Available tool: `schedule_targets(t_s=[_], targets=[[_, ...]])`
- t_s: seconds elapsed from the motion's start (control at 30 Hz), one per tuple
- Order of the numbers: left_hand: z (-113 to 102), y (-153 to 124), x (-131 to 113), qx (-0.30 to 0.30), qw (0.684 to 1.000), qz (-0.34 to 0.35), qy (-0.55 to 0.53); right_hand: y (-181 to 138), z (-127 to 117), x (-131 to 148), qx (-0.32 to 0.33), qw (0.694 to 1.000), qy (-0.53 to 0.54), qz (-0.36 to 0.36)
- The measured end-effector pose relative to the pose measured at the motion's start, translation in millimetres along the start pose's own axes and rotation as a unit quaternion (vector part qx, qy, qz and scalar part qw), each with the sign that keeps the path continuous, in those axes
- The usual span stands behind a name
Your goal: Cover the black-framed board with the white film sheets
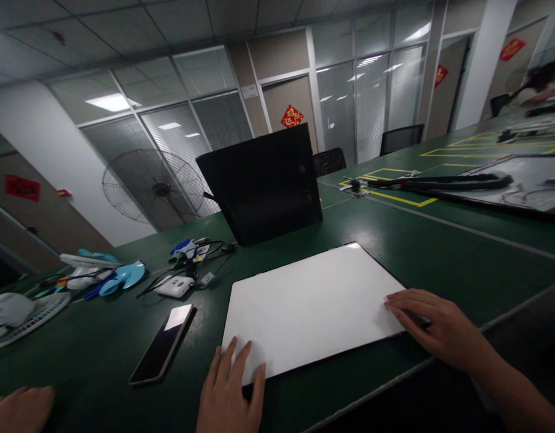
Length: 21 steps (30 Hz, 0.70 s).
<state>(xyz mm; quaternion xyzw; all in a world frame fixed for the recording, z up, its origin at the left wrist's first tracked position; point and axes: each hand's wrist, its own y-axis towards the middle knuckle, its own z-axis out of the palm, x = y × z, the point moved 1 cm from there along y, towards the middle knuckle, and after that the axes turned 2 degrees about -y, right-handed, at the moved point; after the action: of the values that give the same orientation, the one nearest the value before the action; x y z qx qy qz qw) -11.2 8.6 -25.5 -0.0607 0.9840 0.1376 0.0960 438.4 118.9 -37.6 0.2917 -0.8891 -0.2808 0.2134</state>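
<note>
A flat white rectangular panel with a thin dark border lies on the green tabletop in front of me. My left hand rests on its near left corner, fingers spread and their tips on the white surface. At the right edge of the panel, my right hand has its fingers stretched out, fingertips touching the surface near the corner. Neither hand grips anything that I can see. Behind the panel stands a black monitor-like screen, tilted.
Left of the panel lies a phone; beyond it are cables and a white device. Another person's hand is at the lower left. A white fan-like object sits far left. Another framed panel lies right. The table edge runs nearby.
</note>
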Motion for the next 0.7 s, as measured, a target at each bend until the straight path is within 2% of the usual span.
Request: schedule_targets(t_s=[0.27, 0.53, 0.7], targets=[[2.1, 0.1, 4.5, -0.021, 1.000, 0.019, 0.005, -0.6, 0.1, 0.0, 0.008, 1.000, -0.003, 0.008], [4.1, 1.7, 8.0, -0.016, 0.999, 0.042, 0.019, 0.5, 0.1, 1.3, -0.002, 1.000, 0.007, 0.009], [4.3, 0.7, 8.0, -0.005, 0.999, 0.031, 0.022, 1.7, -1.2, 2.2, 0.001, 1.000, 0.018, 0.019]])
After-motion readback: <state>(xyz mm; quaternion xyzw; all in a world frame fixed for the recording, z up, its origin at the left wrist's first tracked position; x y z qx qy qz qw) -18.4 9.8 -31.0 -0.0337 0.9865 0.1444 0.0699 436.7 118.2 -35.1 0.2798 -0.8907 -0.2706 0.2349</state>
